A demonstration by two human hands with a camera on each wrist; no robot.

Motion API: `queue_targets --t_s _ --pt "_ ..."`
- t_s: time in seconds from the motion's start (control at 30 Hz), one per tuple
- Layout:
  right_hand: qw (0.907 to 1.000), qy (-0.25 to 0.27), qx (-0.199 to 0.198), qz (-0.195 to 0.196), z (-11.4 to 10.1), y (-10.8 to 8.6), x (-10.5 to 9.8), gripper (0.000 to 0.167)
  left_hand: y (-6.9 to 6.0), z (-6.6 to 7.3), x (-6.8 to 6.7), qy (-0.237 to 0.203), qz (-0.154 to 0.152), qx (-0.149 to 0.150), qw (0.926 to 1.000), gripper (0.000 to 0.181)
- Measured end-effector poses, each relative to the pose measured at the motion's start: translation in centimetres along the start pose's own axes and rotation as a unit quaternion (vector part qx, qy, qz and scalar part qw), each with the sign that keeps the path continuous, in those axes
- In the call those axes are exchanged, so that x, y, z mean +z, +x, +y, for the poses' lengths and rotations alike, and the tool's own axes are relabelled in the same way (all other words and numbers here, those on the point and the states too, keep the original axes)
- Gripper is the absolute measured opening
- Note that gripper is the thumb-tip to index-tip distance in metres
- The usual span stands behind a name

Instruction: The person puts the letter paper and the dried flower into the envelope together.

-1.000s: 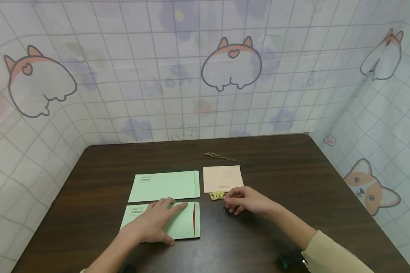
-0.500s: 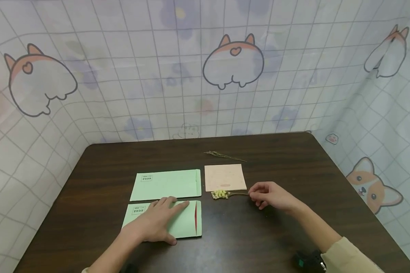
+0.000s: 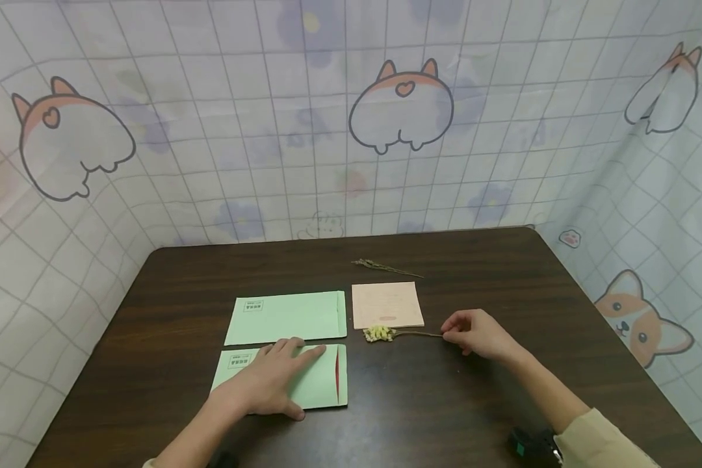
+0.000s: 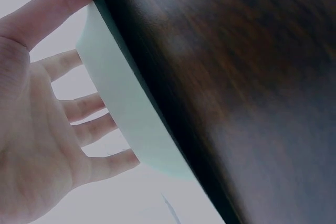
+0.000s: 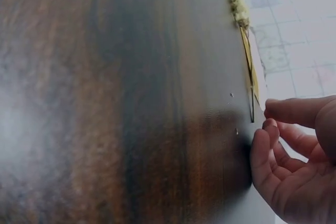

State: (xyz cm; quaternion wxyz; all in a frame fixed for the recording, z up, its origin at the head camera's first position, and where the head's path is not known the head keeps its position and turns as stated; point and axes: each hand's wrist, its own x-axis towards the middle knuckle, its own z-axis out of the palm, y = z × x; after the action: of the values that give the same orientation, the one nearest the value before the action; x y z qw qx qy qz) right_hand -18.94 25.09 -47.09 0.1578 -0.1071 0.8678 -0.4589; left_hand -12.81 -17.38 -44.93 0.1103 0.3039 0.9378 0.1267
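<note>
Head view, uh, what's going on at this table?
A person's left hand rests spread on the nearer green envelope. A yellow flower lies along the near edge of a pink card, and the right hand has its fingers at the end of the stem; I can't tell whether they touch it. A second green envelope lies beyond the first, and a dried sprig beyond the card.

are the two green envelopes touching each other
Apart: the head view shows a thin strip of dark table between the upper envelope and the lower envelope.
</note>
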Motion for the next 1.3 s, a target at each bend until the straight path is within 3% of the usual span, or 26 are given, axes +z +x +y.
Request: queue_targets --t_s 0.67,0.97,1.3 --pt "0.9955 -0.080 -0.005 0.051 0.2 -0.1 0.8 0.005 -0.1 0.2 -0.1 0.003 0.001 0.000 1.0000 0.105" --pt "0.9946 -0.084 0.005 0.061 -0.2 -0.2 1.1 0.005 0.0 0.1 -0.1 0.000 -0.002 -0.002 1.0000 0.105" --pt "0.9930 -0.104 -0.019 0.052 -0.2 0.1 1.1 0.007 0.0 0.2 -0.2 0.003 0.000 0.000 1.0000 0.105"
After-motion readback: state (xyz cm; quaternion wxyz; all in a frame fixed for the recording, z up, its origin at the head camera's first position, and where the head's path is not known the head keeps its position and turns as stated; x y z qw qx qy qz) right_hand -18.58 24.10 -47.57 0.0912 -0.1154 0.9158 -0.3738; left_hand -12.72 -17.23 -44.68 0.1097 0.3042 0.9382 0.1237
